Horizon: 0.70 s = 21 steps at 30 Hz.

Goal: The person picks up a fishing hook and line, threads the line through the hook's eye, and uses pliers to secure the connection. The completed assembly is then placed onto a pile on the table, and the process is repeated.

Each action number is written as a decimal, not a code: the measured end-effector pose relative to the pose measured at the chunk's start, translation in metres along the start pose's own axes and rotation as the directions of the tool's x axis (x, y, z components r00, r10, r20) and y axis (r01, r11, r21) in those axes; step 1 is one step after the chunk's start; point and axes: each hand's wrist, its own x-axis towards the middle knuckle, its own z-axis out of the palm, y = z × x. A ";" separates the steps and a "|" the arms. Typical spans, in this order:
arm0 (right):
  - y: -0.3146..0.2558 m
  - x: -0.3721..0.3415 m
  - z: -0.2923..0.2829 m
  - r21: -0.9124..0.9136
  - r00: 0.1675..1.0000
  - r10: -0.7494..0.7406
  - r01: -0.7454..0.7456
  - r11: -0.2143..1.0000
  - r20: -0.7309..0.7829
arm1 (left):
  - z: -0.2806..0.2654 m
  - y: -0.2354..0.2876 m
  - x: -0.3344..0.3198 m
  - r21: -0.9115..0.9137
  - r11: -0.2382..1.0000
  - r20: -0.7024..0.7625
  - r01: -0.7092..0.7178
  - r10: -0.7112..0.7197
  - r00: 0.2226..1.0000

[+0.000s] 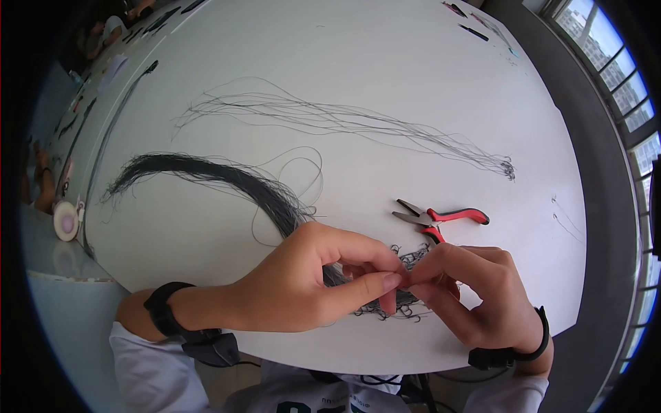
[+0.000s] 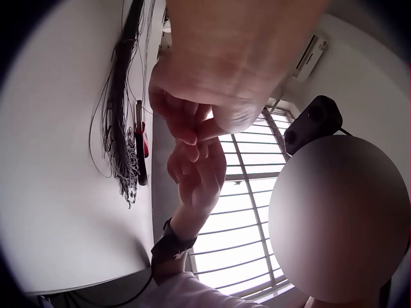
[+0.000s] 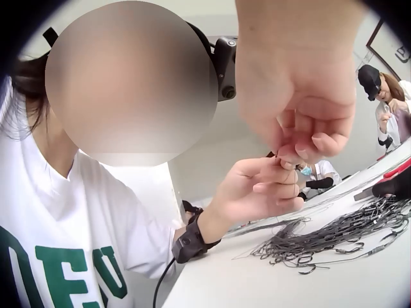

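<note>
My left hand (image 1: pixel 320 279) and right hand (image 1: pixel 475 289) meet fingertip to fingertip over the near part of the table, each pinching something too small to make out. In the right wrist view a thin dark line hangs by the fingers of the left hand (image 3: pixel 257 189). Beneath the hands lies a thick bundle of dark strands (image 1: pixel 234 175), its end a cluster of small hooks (image 1: pixel 413 258), partly hidden by the hands. In the left wrist view the hooked end (image 2: pixel 128 173) hangs apart from both hands.
Red-handled pliers (image 1: pixel 430 217) lie just beyond the right hand. A thinner bundle of strands (image 1: pixel 330 117) stretches across the table (image 1: pixel 385 62) farther back. A white round spool (image 1: pixel 66 221) is at the left edge, tools at the far right; other people sit beyond.
</note>
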 end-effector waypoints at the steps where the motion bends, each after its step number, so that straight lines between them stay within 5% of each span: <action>1: 0.002 0.000 0.001 0.059 1.000 0.016 -0.015 0.998 -0.022 | 0.001 -0.002 0.000 0.020 0.999 0.012 -0.049 0.048 0.999; 13: 0.022 -0.001 0.004 -0.296 0.928 -0.354 0.308 0.904 -0.114 | -0.002 0.001 0.000 -0.085 0.989 0.039 0.121 -0.118 0.992; 21: 0.021 -0.001 0.002 -0.150 0.966 -0.241 0.225 0.963 -0.094 | 0.002 0.005 -0.002 -0.206 0.962 0.017 0.179 -0.180 0.984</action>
